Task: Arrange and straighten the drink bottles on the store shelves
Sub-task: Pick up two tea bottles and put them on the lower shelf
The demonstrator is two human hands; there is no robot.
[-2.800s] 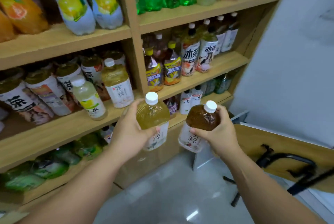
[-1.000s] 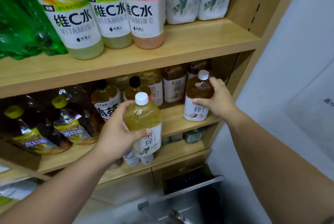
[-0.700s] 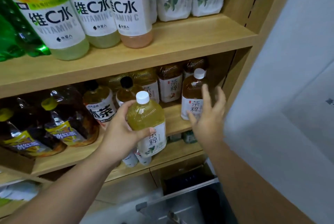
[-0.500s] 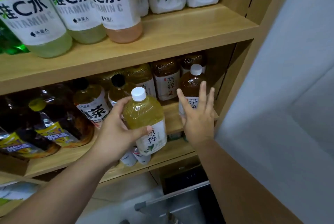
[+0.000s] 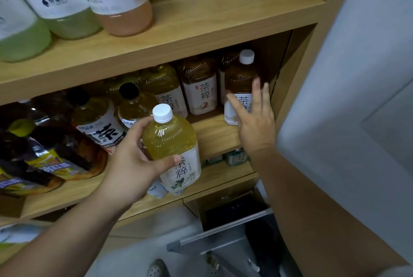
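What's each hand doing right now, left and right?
Left hand: closed around the pale yellow plastic tea bottle with white cap.
Right hand: open, fingers spread at the dark brown tea bottle on the shelf, holding nothing.

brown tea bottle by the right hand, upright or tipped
Upright: the brown tea bottle stands on the shelf, white cap on top, with the open right hand in front of it.

Centre of frame: my pale-yellow bottle point(image 5: 171, 142), white cap and label. Upper right: brown bottle point(image 5: 240, 80), white cap. Shelf point(image 5: 223, 15): light wood.
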